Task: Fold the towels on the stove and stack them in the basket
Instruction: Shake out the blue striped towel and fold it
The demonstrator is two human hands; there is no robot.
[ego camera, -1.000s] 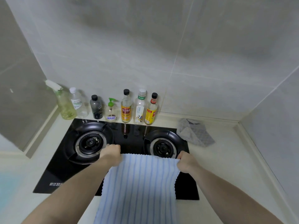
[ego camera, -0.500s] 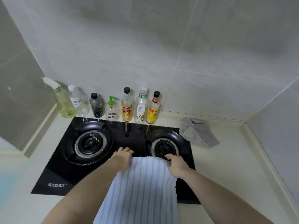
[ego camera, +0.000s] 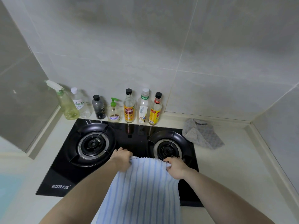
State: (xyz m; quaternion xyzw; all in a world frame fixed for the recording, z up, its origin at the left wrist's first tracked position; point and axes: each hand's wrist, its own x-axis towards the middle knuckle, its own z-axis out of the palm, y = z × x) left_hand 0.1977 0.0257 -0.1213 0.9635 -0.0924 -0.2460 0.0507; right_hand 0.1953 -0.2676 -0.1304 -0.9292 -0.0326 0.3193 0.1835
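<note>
A blue-and-white striped towel lies over the front of the black two-burner stove and runs toward me, out of the bottom of the view. My left hand grips its far left corner and my right hand grips its far right corner, both between the two burners. A grey textured towel lies crumpled on the counter at the stove's back right corner. No basket is in view.
Several bottles and a spray bottle stand in a row along the tiled wall behind the stove. Pale counter extends to the right up to the side wall. A grey panel closes the left side.
My hands have drawn closer together along the towel's far edge, so the edge is narrower and bunched. The view has tilted slightly.
</note>
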